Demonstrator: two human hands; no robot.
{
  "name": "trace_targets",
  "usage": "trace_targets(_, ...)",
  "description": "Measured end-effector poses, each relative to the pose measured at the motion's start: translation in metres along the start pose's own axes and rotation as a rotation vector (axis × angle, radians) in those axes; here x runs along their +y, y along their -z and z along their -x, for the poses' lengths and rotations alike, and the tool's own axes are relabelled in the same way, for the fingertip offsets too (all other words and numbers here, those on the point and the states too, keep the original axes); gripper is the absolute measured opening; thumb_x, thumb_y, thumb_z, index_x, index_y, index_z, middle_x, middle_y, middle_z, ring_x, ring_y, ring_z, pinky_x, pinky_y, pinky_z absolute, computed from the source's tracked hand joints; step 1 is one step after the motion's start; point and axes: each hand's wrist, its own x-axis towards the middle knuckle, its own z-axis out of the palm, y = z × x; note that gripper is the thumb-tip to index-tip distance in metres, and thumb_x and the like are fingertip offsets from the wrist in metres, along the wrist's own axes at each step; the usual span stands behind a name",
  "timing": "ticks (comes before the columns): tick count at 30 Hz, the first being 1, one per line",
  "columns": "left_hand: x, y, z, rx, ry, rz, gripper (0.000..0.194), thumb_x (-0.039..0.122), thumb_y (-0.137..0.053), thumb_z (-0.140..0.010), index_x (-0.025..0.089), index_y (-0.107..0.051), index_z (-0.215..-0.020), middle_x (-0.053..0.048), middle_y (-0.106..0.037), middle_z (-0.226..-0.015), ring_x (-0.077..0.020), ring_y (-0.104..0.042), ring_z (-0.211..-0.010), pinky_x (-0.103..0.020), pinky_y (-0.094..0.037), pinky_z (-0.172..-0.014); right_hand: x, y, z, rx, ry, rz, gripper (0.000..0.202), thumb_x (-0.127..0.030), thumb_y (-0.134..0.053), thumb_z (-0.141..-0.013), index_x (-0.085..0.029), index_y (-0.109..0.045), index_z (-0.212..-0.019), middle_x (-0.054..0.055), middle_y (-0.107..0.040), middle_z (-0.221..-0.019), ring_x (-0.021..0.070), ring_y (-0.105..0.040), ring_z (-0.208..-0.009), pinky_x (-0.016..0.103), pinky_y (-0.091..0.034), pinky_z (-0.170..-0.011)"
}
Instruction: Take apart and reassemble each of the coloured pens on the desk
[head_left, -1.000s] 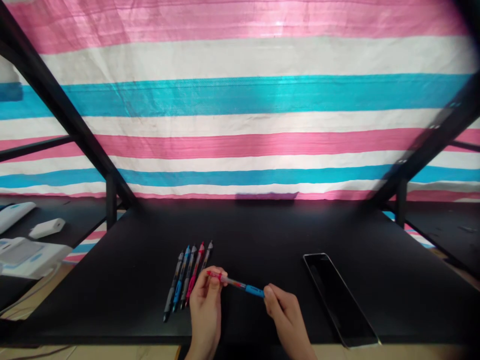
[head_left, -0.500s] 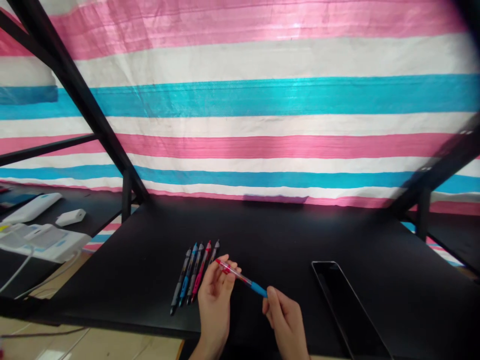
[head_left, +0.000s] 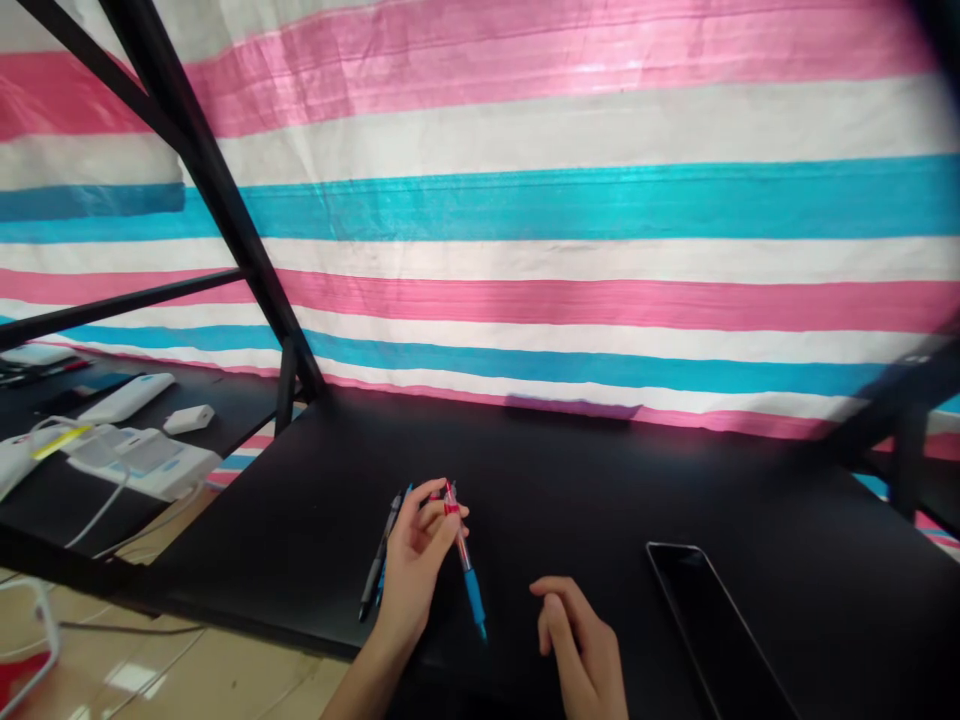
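Observation:
My left hand (head_left: 416, 560) pinches a pen (head_left: 463, 556) by its upper end, between thumb and fingers. This pen has a red top and clip, a clear barrel and a blue grip; its tip points down toward the table's front edge. Behind and left of that hand lies a grey-and-black pen (head_left: 380, 557) on the table, with part of a blue pen (head_left: 383, 575) beside it. The hand hides most of the other pens in the row. To the right, my right hand (head_left: 577, 635) hovers with loosely curled fingers, apart from the pen and holding nothing.
A phone (head_left: 712, 625) with a dark screen lies on the black table (head_left: 570, 480) at right. Over on the left table are a white power strip (head_left: 161, 465), cables and a white charger (head_left: 189, 419). Black metal bars (head_left: 225, 190) and a striped sheet (head_left: 570, 205) stand behind.
My right hand has let go of the pen's blue grip. The pen, in my left hand, has swung steeper, and that hand now covers more of the row. The view has shifted left.

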Motion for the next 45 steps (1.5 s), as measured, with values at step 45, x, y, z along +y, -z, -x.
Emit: trace_targets(45,0.031,0.011,-0.099,-0.654,0.011,-0.439,0.031,0.031,-0.082,-0.075,0.018,-0.06,-0.093,0.0,-0.068,-0.068,-0.0174,-0.07,-0.062,-0.028,-0.055,-0.061,-0.004,0.002,-0.005,-0.018,0.126,0.095,0.033,-0.042,-0.05,-0.1,-0.02,-0.07,-0.085,-0.001,-0.056,-0.058,0.0143,-0.055,-0.049,0.021,-0.043,-0.048)
